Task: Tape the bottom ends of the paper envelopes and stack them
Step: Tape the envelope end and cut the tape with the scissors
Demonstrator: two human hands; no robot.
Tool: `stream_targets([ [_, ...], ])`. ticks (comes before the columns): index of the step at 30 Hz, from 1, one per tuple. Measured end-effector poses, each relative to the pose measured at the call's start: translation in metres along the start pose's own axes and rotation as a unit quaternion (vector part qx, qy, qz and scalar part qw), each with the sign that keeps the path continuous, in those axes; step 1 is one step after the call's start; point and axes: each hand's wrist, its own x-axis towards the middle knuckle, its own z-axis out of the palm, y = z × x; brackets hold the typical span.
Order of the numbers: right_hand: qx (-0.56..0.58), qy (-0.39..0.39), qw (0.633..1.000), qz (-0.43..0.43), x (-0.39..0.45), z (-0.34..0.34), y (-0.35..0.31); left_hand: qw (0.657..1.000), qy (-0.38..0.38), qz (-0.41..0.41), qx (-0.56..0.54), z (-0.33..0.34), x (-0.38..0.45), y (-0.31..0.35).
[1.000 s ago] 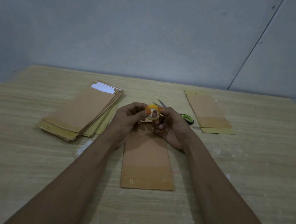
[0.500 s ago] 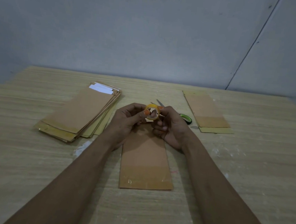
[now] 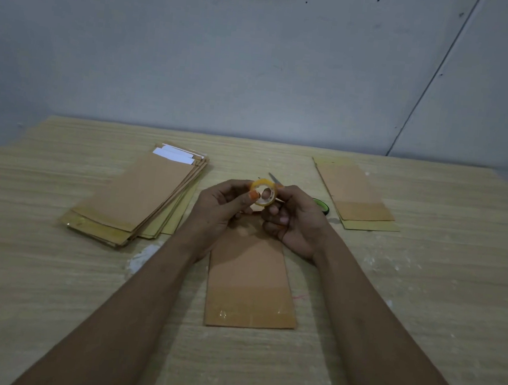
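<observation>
A small yellow roll of clear tape (image 3: pixel 263 193) is held up over the middle of the table between both hands. My left hand (image 3: pixel 223 208) pinches its left rim with the thumb on the roll's face. My right hand (image 3: pixel 298 220) grips its right side. Below them a brown paper envelope (image 3: pixel 249 288) lies flat, its folded bottom end toward me with shiny tape on it. A stack of several envelopes (image 3: pixel 140 197) lies at the left. Two more envelopes (image 3: pixel 356 194) lie at the right.
Scissors (image 3: pixel 320 203) with a green handle lie behind my right hand, the blades partly hidden by the tape roll. The wooden table (image 3: pixel 36 280) ends at a grey wall behind. White smears mark the tabletop at the right and by my left forearm.
Both hands stay on the tape roll in nearly the same spot. The fingers have shifted slightly around the roll. The envelopes have not moved.
</observation>
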Motion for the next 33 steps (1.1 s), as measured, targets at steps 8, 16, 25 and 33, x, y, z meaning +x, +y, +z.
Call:
stream_targets([
  [8, -0.016, 0.021, 1.000, -0.005, 0.0005, 0.0046, 0.0014, 1.000, -0.004, 0.009, 0.002, -0.0008, -0.0010, 0.0018],
  [16, -0.008, 0.008, 1.000, -0.002, 0.0020, 0.0016, 0.0017, 1.000, 0.006, 0.007, 0.002, -0.0014, -0.0003, 0.0014],
  [25, -0.001, -0.008, 1.000, -0.001, 0.0020, -0.0008, 0.0008, 1.000, -0.001, 0.000, -0.010, 0.0002, -0.0008, 0.0032],
  [33, -0.003, -0.004, 1.000, -0.001, 0.0016, -0.0003, 0.0024, 1.000, 0.009, -0.002, -0.023, 0.0027, -0.0023, 0.0051],
])
